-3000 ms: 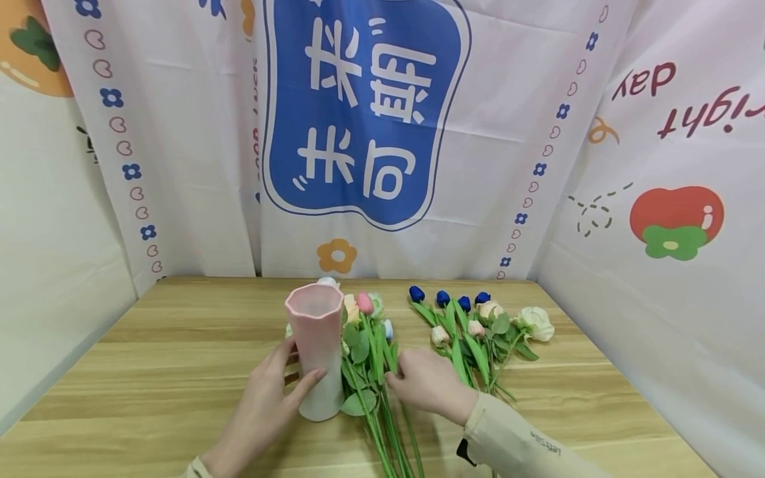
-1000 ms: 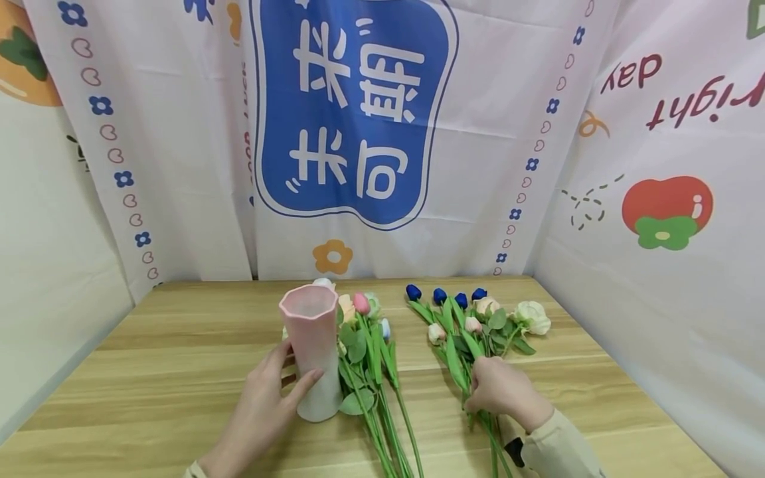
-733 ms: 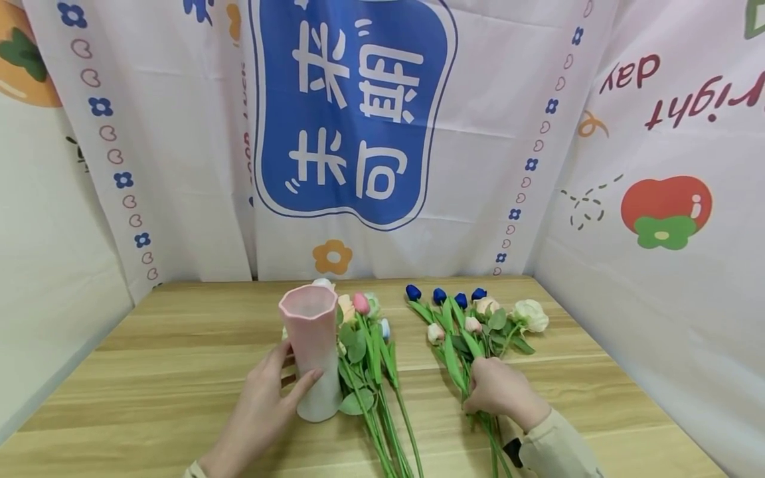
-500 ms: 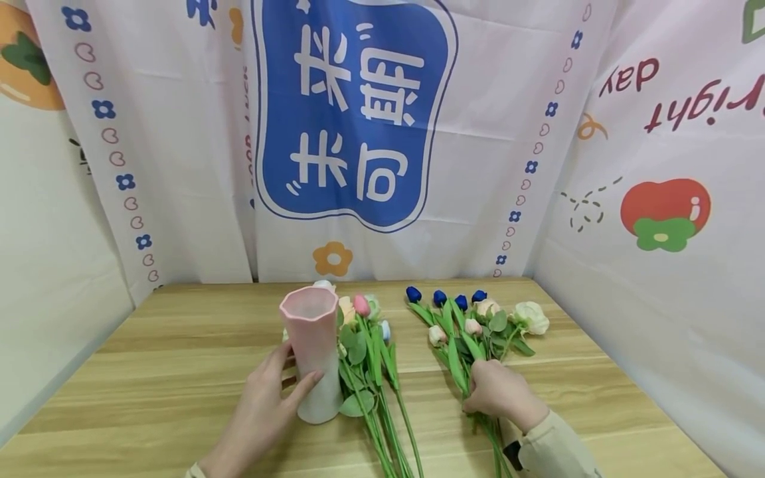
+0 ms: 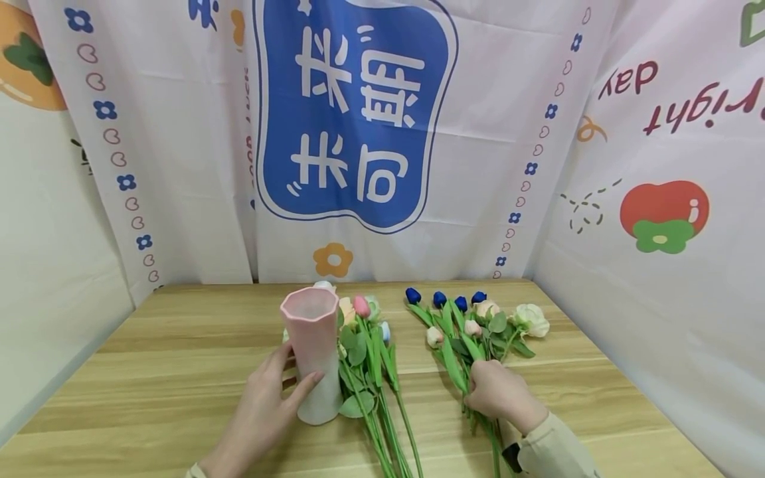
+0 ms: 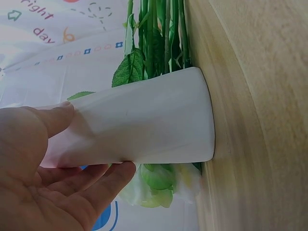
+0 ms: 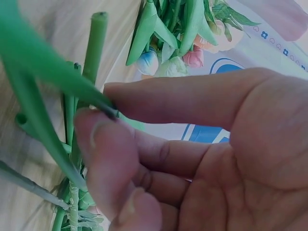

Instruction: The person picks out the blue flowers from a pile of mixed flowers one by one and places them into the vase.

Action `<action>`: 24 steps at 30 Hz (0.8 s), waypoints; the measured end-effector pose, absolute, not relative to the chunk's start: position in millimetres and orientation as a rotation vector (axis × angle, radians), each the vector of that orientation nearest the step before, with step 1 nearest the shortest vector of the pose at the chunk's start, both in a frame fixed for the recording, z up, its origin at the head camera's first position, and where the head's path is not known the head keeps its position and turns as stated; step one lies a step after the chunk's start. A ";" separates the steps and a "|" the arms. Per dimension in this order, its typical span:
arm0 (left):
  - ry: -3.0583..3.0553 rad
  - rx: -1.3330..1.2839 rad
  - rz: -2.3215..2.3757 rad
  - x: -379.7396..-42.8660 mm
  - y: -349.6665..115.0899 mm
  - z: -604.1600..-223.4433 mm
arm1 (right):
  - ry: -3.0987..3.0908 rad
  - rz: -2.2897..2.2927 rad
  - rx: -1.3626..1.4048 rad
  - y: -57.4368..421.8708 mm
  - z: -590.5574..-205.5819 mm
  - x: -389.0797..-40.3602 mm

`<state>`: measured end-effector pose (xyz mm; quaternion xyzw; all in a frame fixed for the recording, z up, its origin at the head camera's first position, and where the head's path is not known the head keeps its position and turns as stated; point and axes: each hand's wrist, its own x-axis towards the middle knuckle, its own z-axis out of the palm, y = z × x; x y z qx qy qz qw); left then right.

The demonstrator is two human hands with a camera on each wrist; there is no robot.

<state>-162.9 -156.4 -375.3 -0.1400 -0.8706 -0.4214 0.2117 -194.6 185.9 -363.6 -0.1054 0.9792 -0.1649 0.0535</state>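
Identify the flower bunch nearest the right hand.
The bunch with dark blue tulips: the right hand pinches part of it. The other bunch lies beside the vase.

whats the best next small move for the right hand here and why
Probably the right hand should gently ease up the green strand it pinches, to see if it comes free, since the right-hand bunch lies crowded and overlapping on the table. The left hand holds the vase upright and no flower rises from it, so it seems ready.
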 end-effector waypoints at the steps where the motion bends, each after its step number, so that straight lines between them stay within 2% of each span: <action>1: -2.419 -0.389 -1.170 -162.8 -156.6 -375.5 | 2.973 -0.506 -0.328 186.1 -363.5 -194.7; 24: -2.429 -0.394 -1.155 -163.3 -157.3 -375.0 | 3.132 -0.638 -0.231 179.5 -363.0 -196.6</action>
